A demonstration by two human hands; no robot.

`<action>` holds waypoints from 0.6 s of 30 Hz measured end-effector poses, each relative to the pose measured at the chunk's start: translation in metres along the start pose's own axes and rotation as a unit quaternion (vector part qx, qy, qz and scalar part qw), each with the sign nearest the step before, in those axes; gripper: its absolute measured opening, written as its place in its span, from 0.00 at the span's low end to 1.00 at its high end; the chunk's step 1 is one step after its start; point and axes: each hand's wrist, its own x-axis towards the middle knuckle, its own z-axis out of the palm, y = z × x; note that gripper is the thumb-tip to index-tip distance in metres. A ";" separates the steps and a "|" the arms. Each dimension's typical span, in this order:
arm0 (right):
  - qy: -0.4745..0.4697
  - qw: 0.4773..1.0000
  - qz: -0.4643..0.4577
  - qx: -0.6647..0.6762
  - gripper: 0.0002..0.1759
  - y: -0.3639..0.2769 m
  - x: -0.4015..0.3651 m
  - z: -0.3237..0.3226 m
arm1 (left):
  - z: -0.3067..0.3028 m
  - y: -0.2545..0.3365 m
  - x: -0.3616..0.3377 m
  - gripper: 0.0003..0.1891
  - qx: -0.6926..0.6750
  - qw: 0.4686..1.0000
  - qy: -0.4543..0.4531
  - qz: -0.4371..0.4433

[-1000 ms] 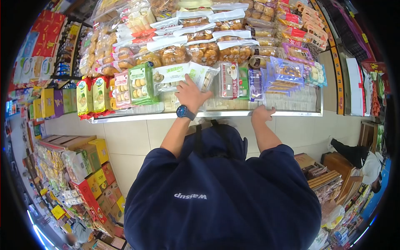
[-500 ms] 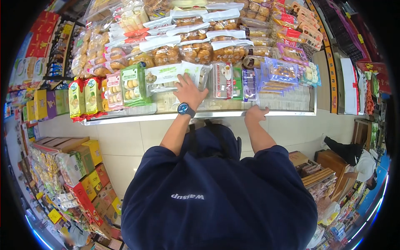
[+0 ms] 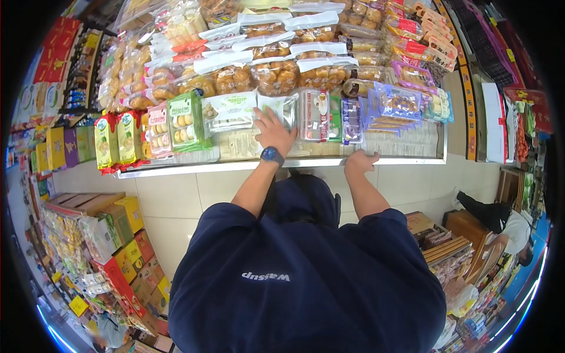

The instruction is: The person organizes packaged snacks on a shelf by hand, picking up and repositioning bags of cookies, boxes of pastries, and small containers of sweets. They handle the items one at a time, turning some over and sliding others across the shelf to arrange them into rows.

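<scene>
My left hand [image 3: 275, 130], with a dark watch at the wrist, lies with fingers spread on the front of a clear pastry pack with a white-and-green label [image 3: 276, 106]. A similar labelled pack [image 3: 231, 110] is directly to its left, in the front row of the display. My right hand [image 3: 360, 162] is at the display's metal rim [image 3: 406, 160], its fingers curled over the edge and partly hidden. Nearest to it stand a purple upright pack [image 3: 352, 120] and a stack of purple-edged packs [image 3: 395, 109].
Green [image 3: 186, 122] and pink [image 3: 159, 129] biscuit packs stand left, beside red-and-yellow bags [image 3: 129, 136]. Bagged buns [image 3: 275, 75] fill the rows behind. Stacked cartons [image 3: 126, 253] are at lower left. Another person [image 3: 518, 232] is at far right.
My left hand has slid a little right and toward me across the labelled packs, showing more of the left one. My right hand stays at the rim.
</scene>
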 end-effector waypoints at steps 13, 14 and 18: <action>-0.009 1.000 0.014 0.005 0.38 -0.008 -0.005 -0.007 | 0.032 -0.004 -0.001 0.46 0.012 0.998 0.050 0.020; -0.012 1.000 0.018 0.005 0.38 -0.010 -0.007 -0.009 | 0.036 -0.005 0.001 0.46 0.013 0.998 0.054 0.021; 0.003 1.000 -0.005 0.002 0.38 0.001 -0.003 -0.002 | 0.036 -0.002 0.010 0.45 0.002 1.000 0.016 0.004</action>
